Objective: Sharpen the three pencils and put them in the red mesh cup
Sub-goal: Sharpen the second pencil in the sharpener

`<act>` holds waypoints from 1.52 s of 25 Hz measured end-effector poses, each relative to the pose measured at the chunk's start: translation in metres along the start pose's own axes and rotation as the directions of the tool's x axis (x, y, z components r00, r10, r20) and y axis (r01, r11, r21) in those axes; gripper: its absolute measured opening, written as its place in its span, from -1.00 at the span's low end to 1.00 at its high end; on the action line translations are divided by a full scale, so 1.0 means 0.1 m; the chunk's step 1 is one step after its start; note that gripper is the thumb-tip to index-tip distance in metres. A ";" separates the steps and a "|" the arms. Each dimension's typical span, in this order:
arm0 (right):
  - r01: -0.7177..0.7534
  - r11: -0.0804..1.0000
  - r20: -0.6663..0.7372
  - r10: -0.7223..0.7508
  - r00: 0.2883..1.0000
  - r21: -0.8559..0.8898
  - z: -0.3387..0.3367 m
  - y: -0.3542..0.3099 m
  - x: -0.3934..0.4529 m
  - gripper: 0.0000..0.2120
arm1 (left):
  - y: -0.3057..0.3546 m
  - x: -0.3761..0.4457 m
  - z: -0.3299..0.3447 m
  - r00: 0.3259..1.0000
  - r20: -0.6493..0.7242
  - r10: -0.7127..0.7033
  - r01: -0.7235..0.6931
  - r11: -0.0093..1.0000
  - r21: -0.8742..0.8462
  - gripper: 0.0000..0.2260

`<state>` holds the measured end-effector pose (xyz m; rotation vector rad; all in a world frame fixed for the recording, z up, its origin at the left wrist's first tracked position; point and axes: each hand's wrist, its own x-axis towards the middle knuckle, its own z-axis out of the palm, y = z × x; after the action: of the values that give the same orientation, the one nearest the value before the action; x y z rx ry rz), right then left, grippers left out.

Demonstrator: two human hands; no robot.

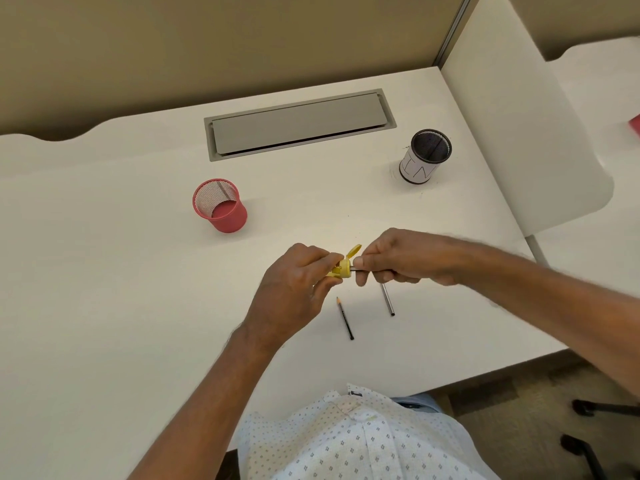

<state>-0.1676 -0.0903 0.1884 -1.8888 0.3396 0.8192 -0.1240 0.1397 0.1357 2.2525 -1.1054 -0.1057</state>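
My left hand grips a small yellow sharpener with its lid flipped open. My right hand pinches a dark pencil whose tip sits inside the sharpener; most of that pencil is hidden in my fist. A second dark pencil lies on the white desk just below my hands, its sharp tip pointing away from me. A third pencil lies to its right, its far end hidden under my right hand. The red mesh cup stands upright to the upper left and looks empty.
A black mesh cup wrapped in white paper stands at the back right. A grey cable hatch is set into the desk at the back. A white partition borders the desk's right side, and the front edge runs close to my body.
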 end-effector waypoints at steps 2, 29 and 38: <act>0.003 1.000 0.016 -0.003 1.000 0.019 0.00 -0.01 0.00 -0.69 | -0.01 0.00 -0.01 1.000 0.005 -0.006 0.006 1.000 -0.007 -0.74; -0.094 0.989 0.282 0.059 0.957 0.110 -0.28 0.08 0.03 -0.61 | -0.07 0.01 0.03 0.989 -0.134 -0.064 0.064 0.998 -0.005 -0.71; 0.060 0.912 -0.200 0.024 0.980 0.405 0.18 0.50 -0.09 -0.84 | -0.11 0.00 0.15 0.966 -0.131 -0.222 0.179 0.943 -0.282 -0.70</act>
<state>-0.2088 -0.0985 0.1549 -1.5743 0.5727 0.4945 -0.1218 0.1370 0.1174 2.0819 -0.7263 -0.1451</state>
